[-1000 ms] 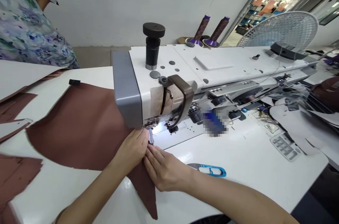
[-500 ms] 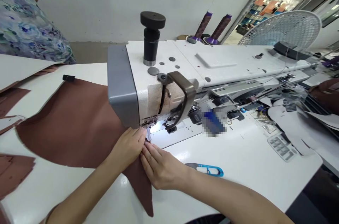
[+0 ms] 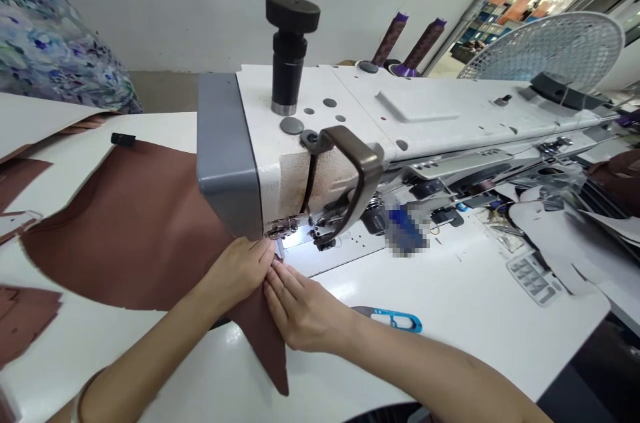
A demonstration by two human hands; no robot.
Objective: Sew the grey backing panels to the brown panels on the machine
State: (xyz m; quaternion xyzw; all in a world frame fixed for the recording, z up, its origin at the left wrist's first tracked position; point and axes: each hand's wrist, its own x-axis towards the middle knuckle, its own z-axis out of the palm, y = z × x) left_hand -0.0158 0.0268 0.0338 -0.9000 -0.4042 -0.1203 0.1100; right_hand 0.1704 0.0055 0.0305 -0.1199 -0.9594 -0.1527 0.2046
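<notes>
Cloth point(image 3: 125, 223): seemingly being stitched at sewing machine point(image 3: 360, 113).
Left hand point(image 3: 241, 269), right hand point(image 3: 303, 311): fingers pressed together; any pinch hidden.
Feeding: steady guiding seemingly needed.

A sewing workshop: just beyond the person's left hand point(image 3: 243, 269) and right hand point(image 3: 300, 313), a large industrial sewing machine point(image 3: 357, 109) stands on a white worktable point(image 3: 475, 289), with tall spools of dark brown thread point(image 3: 423, 46) behind it. Cut pieces of brown material point(image 3: 27, 319) lie well to the hands' left, and blue-framed thread snips point(image 3: 393, 320) just past the right forearm. Far beyond the hands, to the right, are stacked blue and orange items point(image 3: 510, 13).
</notes>
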